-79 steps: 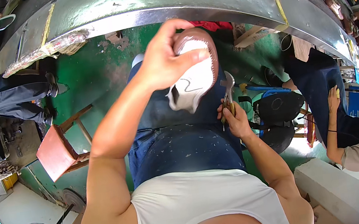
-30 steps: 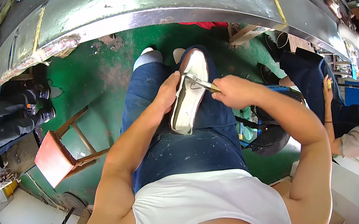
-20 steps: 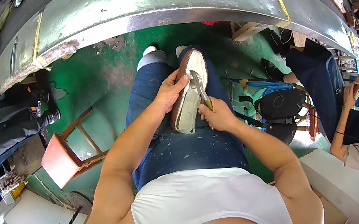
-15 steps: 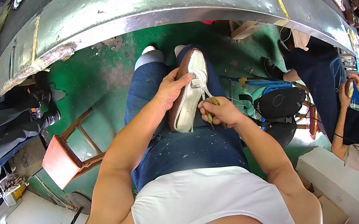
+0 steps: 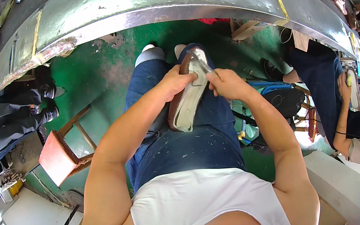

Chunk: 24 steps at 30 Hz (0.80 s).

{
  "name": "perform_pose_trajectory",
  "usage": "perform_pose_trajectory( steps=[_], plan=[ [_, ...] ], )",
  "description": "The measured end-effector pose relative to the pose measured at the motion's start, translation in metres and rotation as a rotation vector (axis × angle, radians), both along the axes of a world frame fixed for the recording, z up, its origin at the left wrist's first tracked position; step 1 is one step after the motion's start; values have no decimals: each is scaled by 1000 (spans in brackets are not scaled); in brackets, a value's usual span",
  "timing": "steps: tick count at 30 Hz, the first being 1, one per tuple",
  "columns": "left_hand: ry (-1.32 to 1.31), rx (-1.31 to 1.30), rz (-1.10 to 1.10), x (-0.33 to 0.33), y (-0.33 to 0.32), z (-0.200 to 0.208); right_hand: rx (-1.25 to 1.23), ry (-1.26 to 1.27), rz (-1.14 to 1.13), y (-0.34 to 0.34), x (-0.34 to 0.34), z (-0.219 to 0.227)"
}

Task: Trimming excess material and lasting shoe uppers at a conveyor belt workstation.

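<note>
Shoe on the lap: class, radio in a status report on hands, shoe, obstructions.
Left hand grips shoe on lap. Right hand holds metal tool at its sole. Nothing between hands and shoe.

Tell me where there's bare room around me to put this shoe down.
Bare green floor lies between the wooden stool and the metal table edge. Your lap is taken: left hand holds the shoe, right hand the metal tool. The right side is crowded by a seated person.
</note>
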State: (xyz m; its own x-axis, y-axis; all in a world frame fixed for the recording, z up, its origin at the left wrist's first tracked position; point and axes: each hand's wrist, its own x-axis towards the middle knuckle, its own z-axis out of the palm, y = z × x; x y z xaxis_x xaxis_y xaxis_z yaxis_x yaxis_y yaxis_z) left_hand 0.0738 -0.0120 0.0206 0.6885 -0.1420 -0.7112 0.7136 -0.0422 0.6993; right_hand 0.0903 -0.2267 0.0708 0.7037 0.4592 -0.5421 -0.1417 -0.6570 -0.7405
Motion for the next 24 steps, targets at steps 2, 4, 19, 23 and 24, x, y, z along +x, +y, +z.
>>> perform_pose_trajectory(
  steps=[2, 4, 19, 23, 24],
  plan=[
    [19, -182, -128, 4, 10, 1, -47, 113, -65, -8, 1, 10],
    [101, -211, -112, 7, 17, 10, -54, 220, 5, -26, -11, 25],
    [134, -211, -126, 4, 20, 8, -358, -298, 514, 4, -51, 20],
    [33, -170, -91, 3, 23, -10, -135, -292, 234, -3, -74, -16],
    [8, -127, -87, 2, 22, -12, -98, -277, 145, -3, -80, -17]
  ],
)
